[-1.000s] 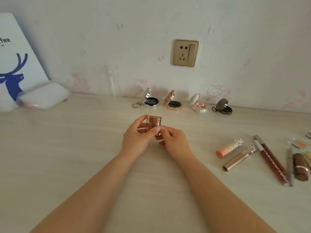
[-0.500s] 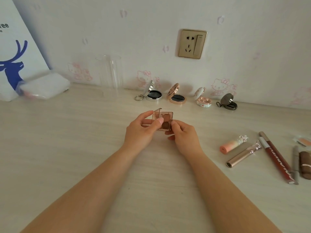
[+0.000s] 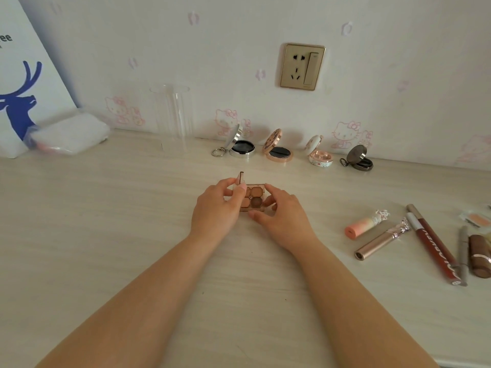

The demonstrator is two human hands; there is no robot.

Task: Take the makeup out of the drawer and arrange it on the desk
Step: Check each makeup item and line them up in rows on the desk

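Note:
A small square brown eyeshadow palette (image 3: 254,198) lies between my hands in the middle of the desk (image 3: 106,235), its clear lid swung up on the left. My left hand (image 3: 216,211) pinches the raised lid with thumb and forefinger. My right hand (image 3: 283,215) grips the base by its right side. Several open round compacts stand in a row by the wall: silver (image 3: 240,147), rose-gold (image 3: 279,151), white (image 3: 320,155) and dark (image 3: 358,160). Right of my hands lie a pink lipstick (image 3: 364,225), a rose-gold tube (image 3: 382,241) and a red lip-gloss tube (image 3: 435,245).
A clear glass cylinder (image 3: 172,115) stands at the wall, left of the compacts. A white plastic packet (image 3: 70,134) and a white bag with a blue deer (image 3: 24,88) fill the back left corner. More makeup (image 3: 479,258) lies at the right edge. A wall socket (image 3: 302,66) is above.
The palette's lid has swung open from shut to upright, showing the brown pans. The palette has come down flat onto the desk between my hands.

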